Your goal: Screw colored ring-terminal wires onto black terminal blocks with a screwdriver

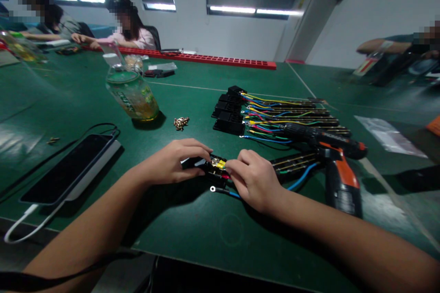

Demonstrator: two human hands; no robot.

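Note:
My left hand [175, 160] steadies a small black plastic box [216, 179] between thumb and fingers on the green tabletop. At the box's open top, my right hand [256, 178] pinches a wire end with a yellow-sleeved terminal [220, 164]; its fingertips partly hide the wires there. A blue wire with a ring terminal [213, 189] lies loose in front of the box. More wires and a dark strip [295, 162] run out to the right, behind my right hand. Beyond them, several similar black boxes [228, 121] lie in a row with coloured wires attached.
An orange and black cordless screwdriver [340, 174] lies to the right. A pile of small brass-coloured screws [181, 122] sits behind my left hand. A phone [68, 169] with cables and a bottle of drink [134, 96] are at left. Co-workers sit across the table.

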